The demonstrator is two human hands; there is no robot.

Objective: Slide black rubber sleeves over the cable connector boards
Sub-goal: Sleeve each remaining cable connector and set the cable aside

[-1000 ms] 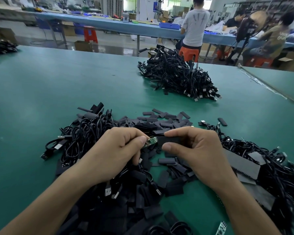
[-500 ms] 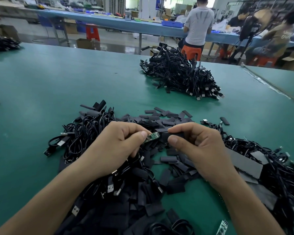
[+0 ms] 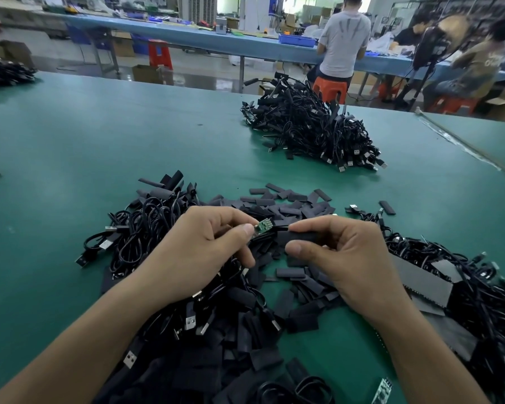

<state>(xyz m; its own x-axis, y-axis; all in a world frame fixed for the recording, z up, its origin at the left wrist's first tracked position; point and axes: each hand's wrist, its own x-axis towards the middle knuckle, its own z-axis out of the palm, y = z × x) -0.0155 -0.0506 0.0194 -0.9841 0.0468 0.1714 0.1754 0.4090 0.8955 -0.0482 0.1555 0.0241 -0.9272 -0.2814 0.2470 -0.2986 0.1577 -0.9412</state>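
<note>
My left hand (image 3: 204, 246) pinches a small green connector board (image 3: 263, 225) by its near end, its cable hidden under the hand. My right hand (image 3: 338, 252) holds a black rubber sleeve (image 3: 299, 237) between thumb and forefinger, with the sleeve's left end level with the board's tip, close to it or just touching. Below the hands lies a scatter of loose black sleeves (image 3: 286, 205) and a tangle of black cables with USB plugs (image 3: 146, 228).
A big heap of black cables (image 3: 309, 129) sits at the far middle of the green table (image 3: 99, 135). More cables and grey foam strips (image 3: 420, 278) lie at the right. A loose board (image 3: 382, 390) lies near the front edge. People work at a bench behind.
Both hands have stayed together over the pile. The board and the sleeve's end remain close, with the sleeve turned slightly in my right fingers.
</note>
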